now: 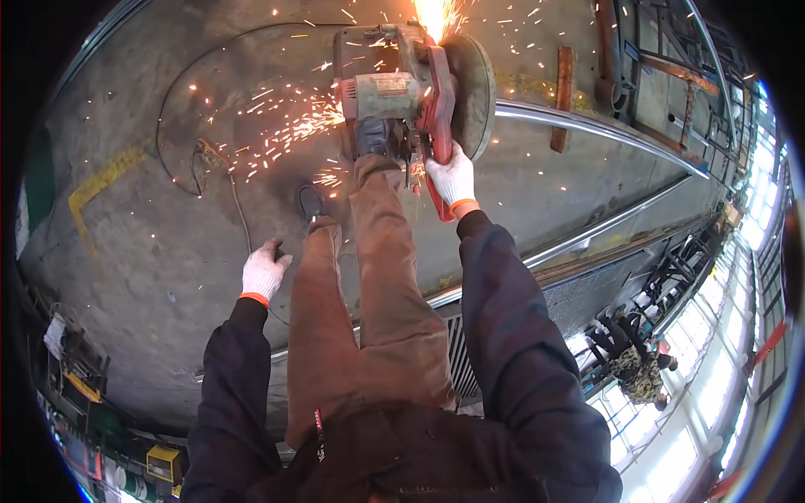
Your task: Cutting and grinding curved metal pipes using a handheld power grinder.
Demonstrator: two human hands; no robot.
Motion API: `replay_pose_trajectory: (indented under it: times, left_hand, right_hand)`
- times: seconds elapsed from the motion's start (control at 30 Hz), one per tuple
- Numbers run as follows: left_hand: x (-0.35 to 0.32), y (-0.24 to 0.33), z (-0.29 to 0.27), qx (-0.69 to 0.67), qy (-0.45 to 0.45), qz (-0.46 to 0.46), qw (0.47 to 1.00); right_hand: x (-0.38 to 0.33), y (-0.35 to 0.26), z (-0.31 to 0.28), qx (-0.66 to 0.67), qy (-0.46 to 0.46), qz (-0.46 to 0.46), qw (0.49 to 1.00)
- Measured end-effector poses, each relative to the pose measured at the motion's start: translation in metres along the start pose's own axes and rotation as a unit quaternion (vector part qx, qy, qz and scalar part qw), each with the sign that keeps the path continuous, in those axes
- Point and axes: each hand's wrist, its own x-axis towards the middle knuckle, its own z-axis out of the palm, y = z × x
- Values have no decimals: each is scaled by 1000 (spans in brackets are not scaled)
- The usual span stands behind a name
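A cut-off saw [384, 94] with a grey motor, a red arm and a large round disc guard runs on the floor ahead of me, throwing bright sparks forward and to the left. My right hand [453, 174], in a white glove with an orange cuff, is closed around the saw's red handle [440, 144]. A metal bar [579, 126] reaches the saw from the right. My left hand [265, 270], gloved likewise with dark fingertips, hangs over the floor beside my left leg, fingers apart and holding nothing. My right shoe [372, 137] is against the saw's base.
A cable [178, 75] loops across the concrete floor on the left, near a yellow line [101, 180]. Long metal bars [604, 220] lie on the right. Rusty steel pieces [563, 96] stand farther off. Two people [636, 365] are at the far right.
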Motion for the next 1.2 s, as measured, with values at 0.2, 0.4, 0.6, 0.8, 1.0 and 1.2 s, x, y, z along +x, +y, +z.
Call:
replay_pose_trajectory:
  times: [0.2,0.4,0.6,0.8,1.0,1.2]
  left_hand:
    - [-1,-6,-2,-5,9,2,1000]
    - [3,0,-1,-11,3,0,1000]
    - [9,11,-1,-17,-6,7,1000]
    - [10,30,-9,-6,-9,15,1000]
    - [13,28,-11,0,-3,22,1000]
    - [13,26,-12,10,4,25,1000]
  right_hand:
    - [1,-4,-2,-14,-3,-15,1000]
    - [-4,-2,1,7,6,4,1000]
    - [-4,-6,-2,-2,0,2,1000]
    - [-4,-1,-2,-3,-10,6,1000]
    - [-5,3,1,-14,11,-17,1000]
    - [-4,12,6,19,-7,27,999]
